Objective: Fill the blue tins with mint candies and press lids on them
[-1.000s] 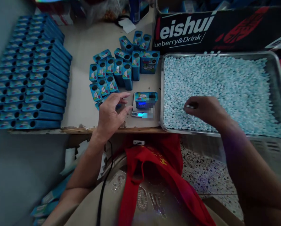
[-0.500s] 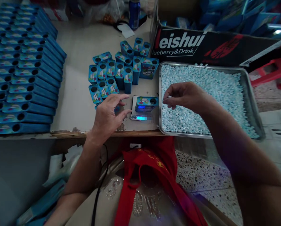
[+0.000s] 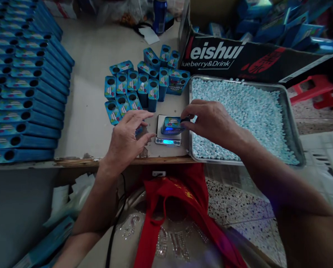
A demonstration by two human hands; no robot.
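On a small digital scale (image 3: 168, 142) with a lit blue display stands a blue candy box (image 3: 170, 124), its top facing up. My right hand (image 3: 205, 117) is at the right end of that box, with thumb and fingers pinched together over the hole in its top. Whatever lies between those fingertips is hidden. My left hand (image 3: 128, 136) is held left of the scale, fingers apart and nothing in it. Right of the scale, a metal tray (image 3: 297, 149) holds a thick layer of small pale blue candies (image 3: 239, 119), partly under my right hand and forearm.
Several blue boxes (image 3: 133, 80) stand grouped behind my left hand. More are stacked in rows (image 3: 29, 95) at the left. A black carton (image 3: 211, 56) of blue packs stands behind the tray. A dark blue can (image 3: 159, 16) is at the back; the table's worn edge (image 3: 82, 162) runs in front.
My right hand has moved left from above the candy tray to the hole of the box on the scale. The left hand stays nearly still. The view has shifted slightly.
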